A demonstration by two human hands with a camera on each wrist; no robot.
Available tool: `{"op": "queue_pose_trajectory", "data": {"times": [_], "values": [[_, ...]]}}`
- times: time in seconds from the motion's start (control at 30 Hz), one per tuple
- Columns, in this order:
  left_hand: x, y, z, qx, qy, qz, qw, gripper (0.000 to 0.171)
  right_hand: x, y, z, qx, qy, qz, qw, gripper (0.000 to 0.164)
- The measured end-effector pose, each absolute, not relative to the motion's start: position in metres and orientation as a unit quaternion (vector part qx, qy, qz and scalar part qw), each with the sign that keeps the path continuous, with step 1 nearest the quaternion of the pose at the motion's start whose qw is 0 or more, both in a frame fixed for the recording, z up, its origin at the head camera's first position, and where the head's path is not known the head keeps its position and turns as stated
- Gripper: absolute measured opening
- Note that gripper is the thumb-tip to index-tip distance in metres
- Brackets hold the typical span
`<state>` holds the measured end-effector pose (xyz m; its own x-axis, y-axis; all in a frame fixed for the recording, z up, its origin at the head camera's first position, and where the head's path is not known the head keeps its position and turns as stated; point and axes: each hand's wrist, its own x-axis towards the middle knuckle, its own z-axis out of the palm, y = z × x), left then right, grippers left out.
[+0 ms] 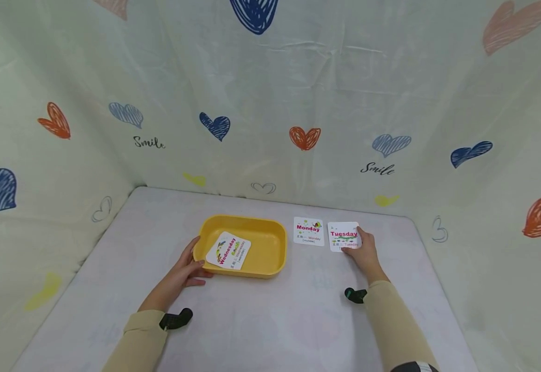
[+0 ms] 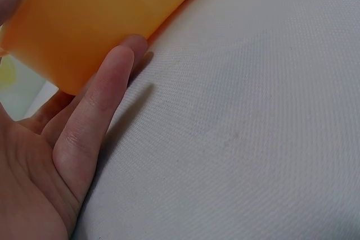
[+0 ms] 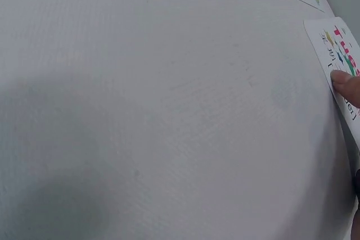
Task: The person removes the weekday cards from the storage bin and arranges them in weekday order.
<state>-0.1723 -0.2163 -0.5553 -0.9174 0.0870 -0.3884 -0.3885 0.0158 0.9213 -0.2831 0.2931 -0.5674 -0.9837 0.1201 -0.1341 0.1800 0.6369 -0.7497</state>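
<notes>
My left hand grips the left end of a yellow plastic tray. In the left wrist view its thumb is at the tray's upper edge and fingers reach beneath the tray wall. A white Wednesday card lies slanted inside the tray, towards its left side. To the right, my right hand pinches the lower right part of a Tuesday card. One edge of this card looks slightly raised in the right wrist view. Just left of it, a Monday card lies face up on the table.
A white cloth-covered table spreads under everything. Behind and beside it hangs a pale curtain printed with hearts and "Smile". Dark wrist devices sit at both cuffs.
</notes>
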Motion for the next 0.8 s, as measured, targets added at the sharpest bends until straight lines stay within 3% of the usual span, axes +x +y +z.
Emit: {"op": "queue_pose_trajectory", "data": {"times": [0.8], "values": [[-0.1736, -0.2145, -0.5543, -0.119, 0.691, 0.691, 0.174, 0.078, -0.2877, 0.2918, -0.5689, 0.114, 0.894, -0.433, 0.03, 0.086]]}}
